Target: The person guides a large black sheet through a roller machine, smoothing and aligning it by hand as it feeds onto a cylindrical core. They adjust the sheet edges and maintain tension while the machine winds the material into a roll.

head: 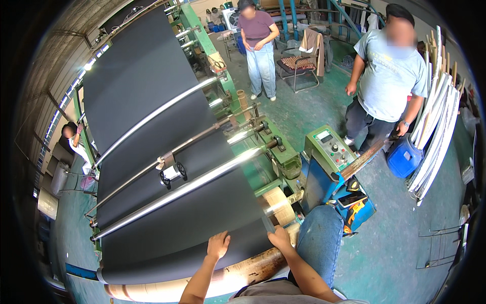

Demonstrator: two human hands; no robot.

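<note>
A wide black sheet point(182, 224) runs down over the rollers of a green machine and curves into a roll in front of me. My left hand point(218, 245) lies on the roll's upper surface, holding nothing, its thumb apart from the fingers. At the sheet's right edge, my right hand point(280, 238) has its fingers curled on the border; their undersides are hidden. Just below the roll, nearest my body, lies a long brown tube point(228, 279) with worn, stained patches. A pale wooden-looking cylinder point(279, 205) sits on the shaft beyond my right hand.
A shiny metal roller point(182, 192) and a counter with black wheels point(172, 173) cross the sheet. Right of me stand a control box point(330, 146), a blue box with a yellow-orange tool point(355, 214) and a phone point(352, 198). Three people stand around the machine. White tubes lean behind a blue drum point(404, 157).
</note>
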